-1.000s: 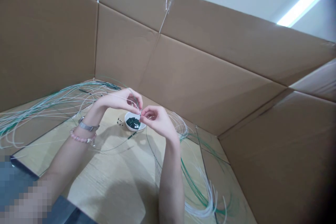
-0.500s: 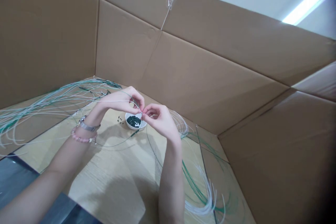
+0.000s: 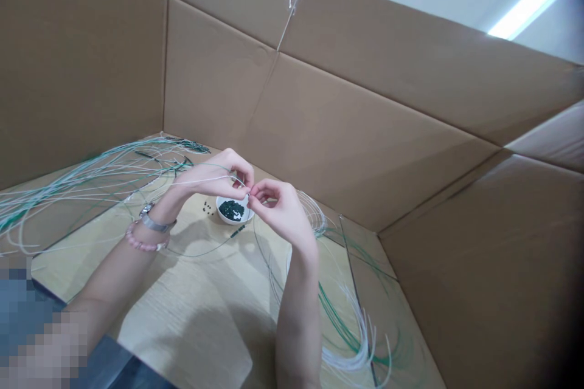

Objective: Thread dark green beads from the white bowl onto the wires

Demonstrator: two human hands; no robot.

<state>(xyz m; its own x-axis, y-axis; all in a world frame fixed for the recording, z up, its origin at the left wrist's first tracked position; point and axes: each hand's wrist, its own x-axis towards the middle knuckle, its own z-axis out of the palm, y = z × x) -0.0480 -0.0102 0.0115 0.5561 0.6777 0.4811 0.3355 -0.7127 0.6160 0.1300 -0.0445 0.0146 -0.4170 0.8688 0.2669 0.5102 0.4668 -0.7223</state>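
Fingertips of the left hand [image 3: 223,175] and right hand [image 3: 285,213] meet, each hand's thumb and finger pressed close with hardly any gap, just above the right side of the white bowl [image 3: 236,222]. Between them they seem to have hold of a thin strand [image 3: 205,252], pale and very fine; from where I stand, its exact end is too small to make out. It drops from the pinch past the bowl's right side, carries a short row of dark beads [image 3: 238,231] just in front of the bowl, then curves away to the bowl's left, below the left wrist. More dark green beads [image 3: 231,211] lie inside the bowl, with some white showing through, and a few loose beads [image 3: 208,208] are scattered just left of it. Another fine white strand [image 3: 201,180] crosses the back of the left hand towards the pinch. Well to the bowl's left spreads a bundle of white and green strands [image 3: 73,185]; to its right, beyond the right wrist, sits a pale coil [image 3: 314,209], and nearer the person on that side, a looser bunch [image 3: 349,340]. Cardboard walls [image 3: 342,121] rise behind the bowl.
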